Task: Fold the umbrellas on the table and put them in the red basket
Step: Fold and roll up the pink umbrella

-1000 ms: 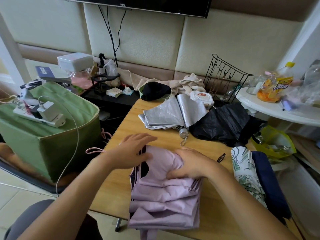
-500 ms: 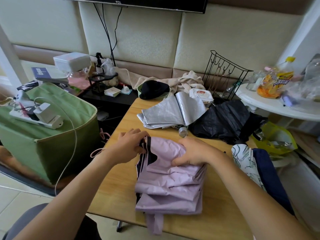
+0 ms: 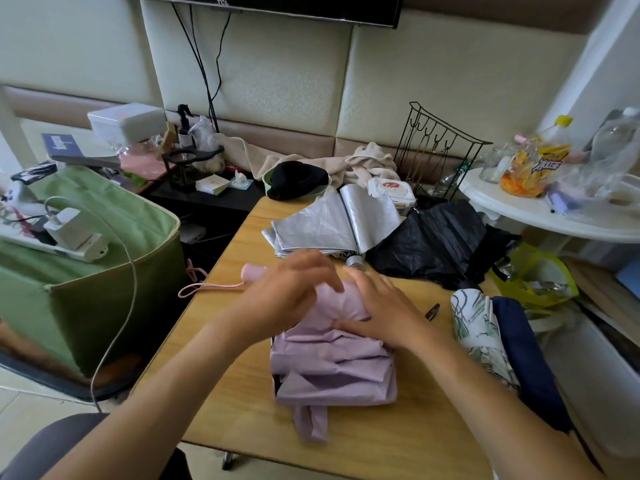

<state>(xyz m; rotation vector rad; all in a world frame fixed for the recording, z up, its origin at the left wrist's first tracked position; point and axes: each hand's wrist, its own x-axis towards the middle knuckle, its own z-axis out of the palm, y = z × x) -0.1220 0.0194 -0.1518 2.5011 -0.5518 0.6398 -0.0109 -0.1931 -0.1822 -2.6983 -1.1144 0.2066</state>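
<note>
1. Head view only. Lilac umbrella (image 3: 332, 362) lies mid-way on the wooden table (image 3: 221, 382), its thin fabric bunched into soft crumpled pleats, with a loose strap tab hanging toward the near edge.
2. Left hand (image 3: 287, 292) sits over the far end of it, fingers loosely bent on the cloth and a bit motion-blurred, so I can't tell if it's truly gripping. A pale pink handle (image 3: 252, 271) pokes out past the hand, and its cord loop (image 3: 207, 288) trails off the table's left edge.
3. Right hand (image 3: 377, 310) lies on top of the fabric, fingers mostly straight and spread, thumb pressing into a fold.
4. Further back: a shiny silver umbrella (image 3: 329, 226), flat and creased like foil, touching a matte black umbrella (image 3: 443, 244) that's all rumpled.
5. Right edge of the table: a white leaf-print umbrella (image 3: 481, 337) rolled up, right beside a navy umbrella (image 3: 523, 362).
6. Green fabric bin (image 3: 114, 271) stands left of the table.
7. Readable text: "TCL" on the TV (image 3: 311, 5) up top.
</note>
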